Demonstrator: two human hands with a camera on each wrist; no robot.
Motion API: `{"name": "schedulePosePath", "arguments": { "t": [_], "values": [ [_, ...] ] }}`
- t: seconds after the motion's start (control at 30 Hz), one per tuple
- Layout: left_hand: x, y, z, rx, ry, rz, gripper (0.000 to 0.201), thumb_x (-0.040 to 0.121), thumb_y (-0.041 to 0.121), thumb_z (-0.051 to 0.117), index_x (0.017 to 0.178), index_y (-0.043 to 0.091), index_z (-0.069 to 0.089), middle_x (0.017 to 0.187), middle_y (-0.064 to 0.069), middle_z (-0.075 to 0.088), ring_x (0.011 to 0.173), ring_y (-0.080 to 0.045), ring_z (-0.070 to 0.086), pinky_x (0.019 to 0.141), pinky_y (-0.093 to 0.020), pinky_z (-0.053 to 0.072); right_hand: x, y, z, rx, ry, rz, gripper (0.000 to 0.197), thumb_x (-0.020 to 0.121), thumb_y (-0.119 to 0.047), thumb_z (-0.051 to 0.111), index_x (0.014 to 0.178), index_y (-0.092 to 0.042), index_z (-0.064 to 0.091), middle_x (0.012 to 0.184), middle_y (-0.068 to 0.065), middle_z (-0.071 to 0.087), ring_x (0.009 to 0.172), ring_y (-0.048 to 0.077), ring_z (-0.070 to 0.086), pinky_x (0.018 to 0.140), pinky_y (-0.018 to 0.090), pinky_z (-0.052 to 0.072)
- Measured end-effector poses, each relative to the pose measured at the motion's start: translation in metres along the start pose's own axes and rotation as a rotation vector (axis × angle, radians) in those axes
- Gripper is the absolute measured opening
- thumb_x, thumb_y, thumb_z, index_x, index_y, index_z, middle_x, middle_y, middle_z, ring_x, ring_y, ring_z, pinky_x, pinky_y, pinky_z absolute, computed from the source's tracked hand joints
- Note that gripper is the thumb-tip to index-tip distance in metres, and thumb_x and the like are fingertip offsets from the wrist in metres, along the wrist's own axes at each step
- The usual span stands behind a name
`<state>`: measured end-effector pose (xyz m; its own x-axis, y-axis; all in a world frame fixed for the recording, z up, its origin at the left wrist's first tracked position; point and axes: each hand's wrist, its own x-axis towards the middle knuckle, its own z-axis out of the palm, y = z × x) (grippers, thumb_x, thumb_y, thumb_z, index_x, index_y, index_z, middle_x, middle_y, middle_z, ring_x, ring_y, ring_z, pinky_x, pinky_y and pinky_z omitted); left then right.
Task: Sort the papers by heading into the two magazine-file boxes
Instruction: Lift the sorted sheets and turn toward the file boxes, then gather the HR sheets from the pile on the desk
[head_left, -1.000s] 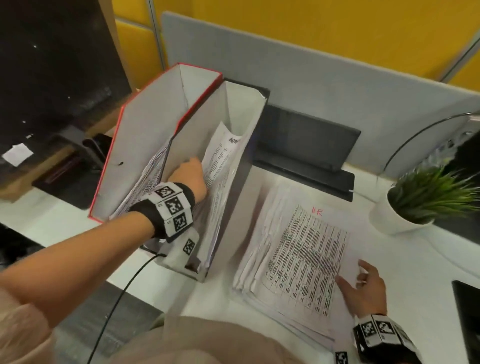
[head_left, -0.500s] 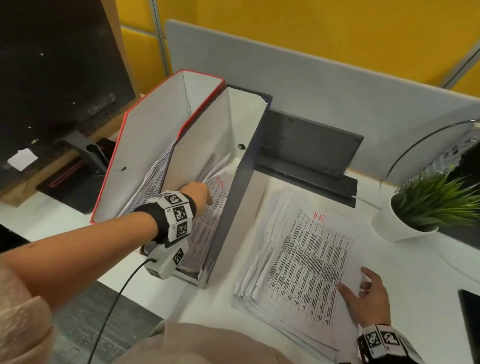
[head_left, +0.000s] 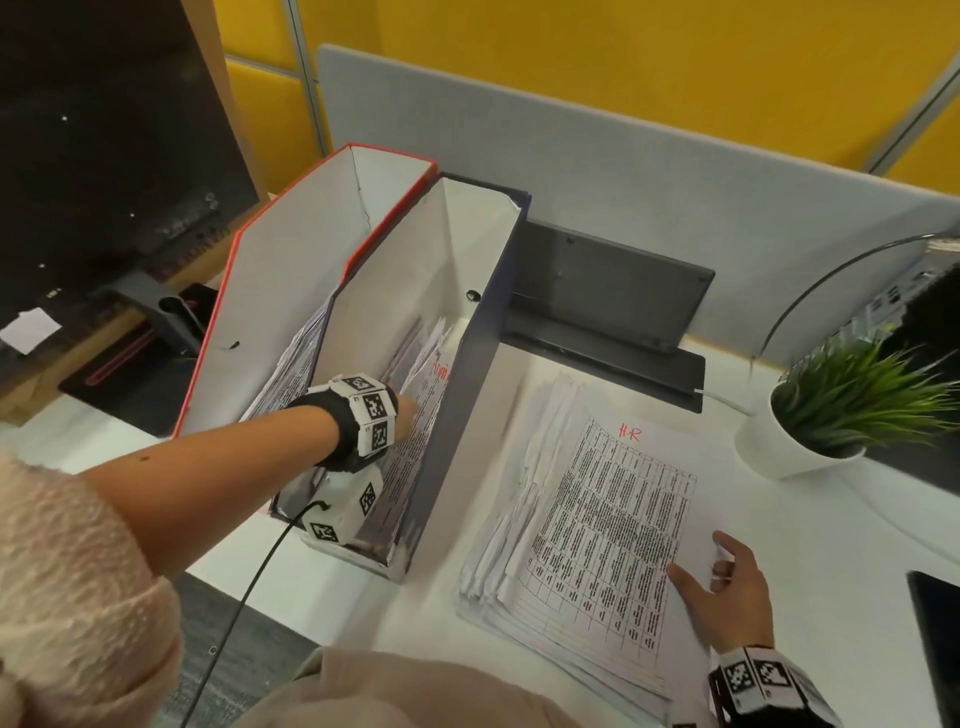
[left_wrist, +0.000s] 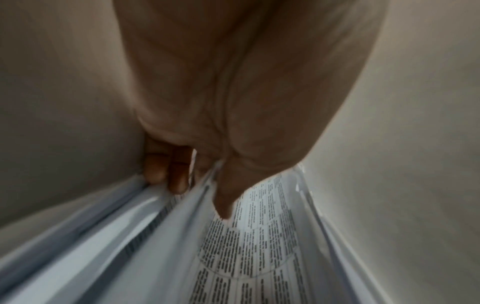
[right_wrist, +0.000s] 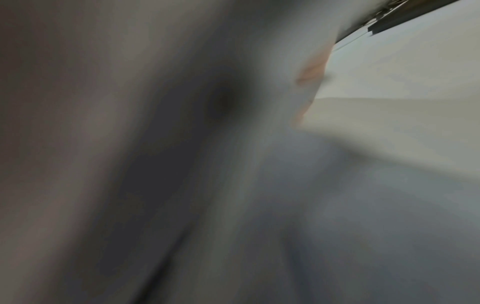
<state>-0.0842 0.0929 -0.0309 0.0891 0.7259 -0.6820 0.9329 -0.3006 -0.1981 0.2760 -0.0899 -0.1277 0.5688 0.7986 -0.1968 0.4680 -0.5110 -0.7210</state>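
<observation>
Deep inside the blue box (head_left: 467, 374) the left hand (left_wrist: 233, 98) reaches down among standing sheets (left_wrist: 259, 236). The left wrist view shows its thumb on the printed face of one sheet and its fingers (left_wrist: 179, 176) curled behind the sheet's edge, so it pinches that paper between them. From the head view only the wrist band shows at the box's low front; a red handwritten heading sits at the top of the papers (head_left: 431, 384) there, too blurred to read.

Just left of it, touching side by side, stands the red box (head_left: 291, 291), with more printed sheets leaning inside against its right wall.

On the white desk (head_left: 857, 519) to the right of the boxes lies the stack (head_left: 597, 519) of unsorted papers, fanned at its left edge. Its top sheet is a printed table headed "HR" in red. The right hand (head_left: 727, 592) rests at the stack's near right corner, fingers loosely spread, thumb lying on the top sheet, gripping nothing. The right wrist view is blurred beyond use.

A potted plant (head_left: 852, 405) stands at the desk's far right, well apart from the stack.
</observation>
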Motion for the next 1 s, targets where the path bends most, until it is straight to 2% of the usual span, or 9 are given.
{"name": "schedulePosePath", "arguments": {
  "t": [0.13, 0.23, 0.4, 0.53, 0.63, 0.73, 0.83, 0.9, 1.0],
  "values": [
    [-0.027, 0.008, -0.027, -0.039, 0.128, -0.103, 0.053, 0.092, 0.022, 0.051, 0.141, 0.032, 0.034, 0.145, -0.015, 0.029, 0.135, -0.037, 0.026, 0.111, -0.048, 0.03, 0.0, -0.001, 0.0, 0.02, -0.014, 0.013, 0.07, 0.072, -0.013, 0.078, 0.132, -0.01, 0.043, 0.11, 0.02, 0.053, 0.091, 0.026, 0.05, 0.088, 0.04, 0.044],
    [-0.048, 0.002, -0.052, -0.27, 0.387, -0.101, 0.043, 0.094, 0.012, 0.046, 0.134, 0.029, 0.045, 0.134, -0.015, 0.04, 0.127, -0.038, 0.034, 0.106, -0.048, 0.036, 0.0, -0.002, -0.001, 0.023, -0.018, 0.02, 0.07, 0.072, -0.013, 0.078, 0.133, -0.011, 0.042, 0.114, 0.021, 0.053, 0.092, 0.025, 0.05, 0.089, 0.041, 0.045],
    [-0.082, 0.021, -0.085, -0.857, 0.923, 0.152, 0.029, 0.094, 0.006, 0.043, 0.114, 0.017, 0.06, 0.117, -0.009, 0.057, 0.102, -0.024, 0.057, 0.092, -0.036, 0.049, 0.001, -0.001, 0.001, 0.02, -0.022, 0.031, 0.072, 0.072, -0.015, 0.078, 0.134, -0.013, 0.041, 0.118, 0.019, 0.051, 0.094, 0.021, 0.048, 0.089, 0.035, 0.043],
    [-0.109, 0.073, -0.096, -0.9, 1.281, 0.446, 0.027, 0.084, 0.004, 0.045, 0.099, 0.018, 0.063, 0.097, -0.004, 0.059, 0.092, -0.024, 0.055, 0.08, -0.038, 0.049, 0.001, 0.0, 0.002, 0.02, -0.026, 0.037, 0.074, 0.072, -0.017, 0.079, 0.135, -0.014, 0.041, 0.119, 0.017, 0.05, 0.096, 0.019, 0.047, 0.087, 0.029, 0.04],
    [-0.103, 0.117, -0.081, -0.844, 1.205, 0.509, 0.021, 0.084, 0.012, 0.049, 0.097, 0.02, 0.064, 0.09, 0.002, 0.058, 0.09, -0.022, 0.053, 0.076, -0.036, 0.047, 0.002, -0.001, 0.003, 0.009, -0.046, 0.039, 0.075, 0.072, -0.018, 0.079, 0.136, -0.014, 0.04, 0.124, 0.016, 0.05, 0.106, 0.023, 0.05, 0.089, 0.027, 0.038],
    [-0.07, 0.148, -0.05, -0.756, 0.841, 0.347, 0.023, 0.091, 0.018, 0.048, 0.11, 0.018, 0.061, 0.104, -0.001, 0.063, 0.099, -0.023, 0.057, 0.08, -0.031, 0.044, 0.001, -0.002, 0.003, -0.004, -0.06, 0.044, 0.077, 0.072, -0.019, 0.079, 0.137, -0.014, 0.04, 0.129, 0.016, 0.05, 0.116, 0.027, 0.049, 0.096, 0.03, 0.039],
    [-0.033, 0.157, -0.02, -0.701, 0.475, 0.164, 0.027, 0.095, 0.019, 0.047, 0.112, 0.001, 0.059, 0.114, -0.016, 0.063, 0.104, -0.03, 0.059, 0.078, -0.031, 0.044, 0.001, -0.003, 0.002, -0.032, -0.06, 0.022, 0.077, 0.071, -0.02, 0.08, 0.137, -0.014, 0.041, 0.131, 0.013, 0.051, 0.117, 0.026, 0.05, 0.098, 0.03, 0.039],
    [-0.016, 0.16, -0.005, -0.745, 0.349, 0.103, 0.031, 0.094, 0.023, 0.051, 0.098, -0.006, 0.061, 0.101, -0.018, 0.065, 0.093, -0.031, 0.062, 0.065, -0.029, 0.042, 0.0, -0.003, 0.0, -0.044, -0.075, 0.014, 0.077, 0.071, -0.02, 0.08, 0.137, -0.015, 0.042, 0.132, 0.012, 0.05, 0.118, 0.025, 0.049, 0.098, 0.027, 0.038],
    [-0.002, 0.16, 0.006, -0.814, 0.364, 0.075, 0.036, 0.088, 0.036, 0.061, 0.068, 0.006, 0.058, 0.065, -0.006, 0.056, 0.059, -0.021, 0.057, 0.043, -0.024, 0.036, -0.002, -0.003, -0.004, -0.049, -0.117, 0.005, 0.079, 0.069, -0.021, 0.081, 0.138, -0.018, 0.042, 0.135, 0.008, 0.049, 0.12, 0.022, 0.048, 0.095, 0.023, 0.036]
  ]
}}
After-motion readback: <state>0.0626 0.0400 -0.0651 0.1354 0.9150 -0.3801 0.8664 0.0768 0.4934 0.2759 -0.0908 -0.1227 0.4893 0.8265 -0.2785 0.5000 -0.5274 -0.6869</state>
